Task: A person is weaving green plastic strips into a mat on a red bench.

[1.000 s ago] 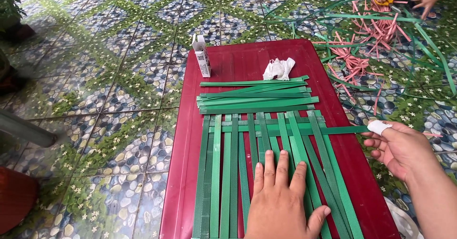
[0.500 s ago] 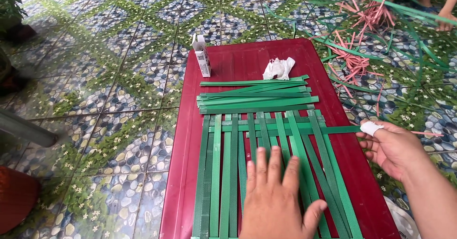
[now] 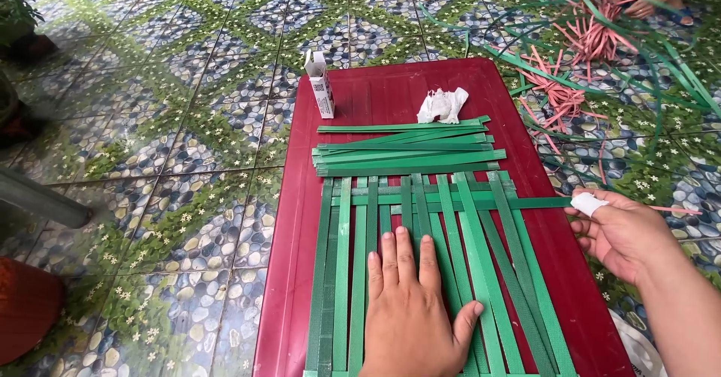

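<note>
- Your left hand (image 3: 411, 313) lies flat, fingers spread, pressing the upright green plastic weaving strips (image 3: 353, 272) on the dark red table (image 3: 390, 91)
- Your right hand (image 3: 619, 230), thumb bandaged white, pinches the end of one crosswise green strip (image 3: 537, 203) at the table's right edge; loose green strips (image 3: 405, 148) lie stacked beyond

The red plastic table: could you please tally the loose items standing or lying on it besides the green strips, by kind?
White paper carton, upright: 1
Crumpled white tissue: 1
Hands pressing or holding the strips, left and right: 2
Total: 4
</note>
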